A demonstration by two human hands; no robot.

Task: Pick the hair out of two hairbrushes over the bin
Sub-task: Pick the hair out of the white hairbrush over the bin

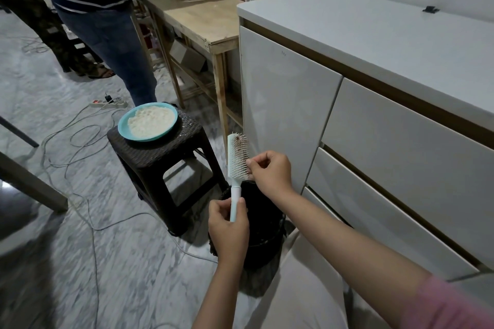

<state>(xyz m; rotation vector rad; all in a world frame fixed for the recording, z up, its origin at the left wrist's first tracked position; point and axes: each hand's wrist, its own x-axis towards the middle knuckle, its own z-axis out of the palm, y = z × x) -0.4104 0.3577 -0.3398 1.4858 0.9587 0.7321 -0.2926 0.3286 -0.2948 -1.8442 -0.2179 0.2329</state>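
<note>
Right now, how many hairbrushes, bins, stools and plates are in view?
Hairbrushes: 1
Bins: 1
Stools: 1
Plates: 1
Total: 4
The left hand holds the brush handle; the right hand picks at the bristles.

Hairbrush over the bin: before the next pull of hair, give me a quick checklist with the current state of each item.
1. Left hand grips the hairbrush by the handle: ok.
2. Right hand fingers at the bristles, pinched: ok.
3. Brush head above the bin opening: roughly ok; it sits near the far rim.
4. Hair left in the bristles: not ok, a clump shows near the top.
5. Plate on the stool clear of falling hair: ok, it is off to the left.
6. Second hairbrush located: cannot tell, not in view.
</note>
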